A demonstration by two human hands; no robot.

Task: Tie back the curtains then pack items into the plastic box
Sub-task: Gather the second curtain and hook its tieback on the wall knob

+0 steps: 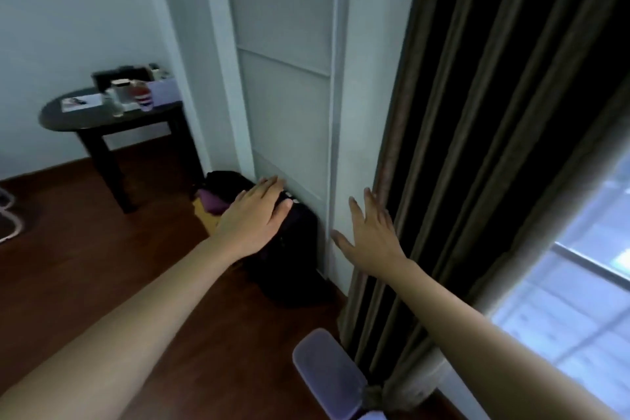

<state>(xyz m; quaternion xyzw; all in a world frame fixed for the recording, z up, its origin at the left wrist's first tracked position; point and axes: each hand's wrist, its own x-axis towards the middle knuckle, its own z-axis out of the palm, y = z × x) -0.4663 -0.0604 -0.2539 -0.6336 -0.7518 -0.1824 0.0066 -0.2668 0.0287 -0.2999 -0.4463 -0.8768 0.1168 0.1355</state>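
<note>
Both my hands are extended forward, released, grasping nothing.

My left hand [255,215] is flat, palm down, fingers straight and together. It sits over the top of a black bag [293,259] that stands on the wooden floor [102,266] against the foot of a white panelled door [286,95]. I cannot tell whether it touches the bag.

My right hand [370,239] is spread, fingers straight and apart. Its fingertips are at the left edge of the dark brown curtain [477,147]. I cannot confirm contact with the cloth.

The curtain hangs in loose vertical folds on the right, between the white door frame and the window [579,283], and is not tied.

A lavender plastic piece [327,375] lies near, at the bottom of the view, just left of the curtain's lower part. I cannot tell whether it is a lid or a box.

At far left stands a dark round bench [68,119]. It carries a pale purple box [165,89] at its right end, a clear glass [114,102], a cup with red and blue bands [145,97] and a sheet of paper [80,102].

A purple item [211,199] lies on the floor just left of the bag; its form is unclear.
</note>
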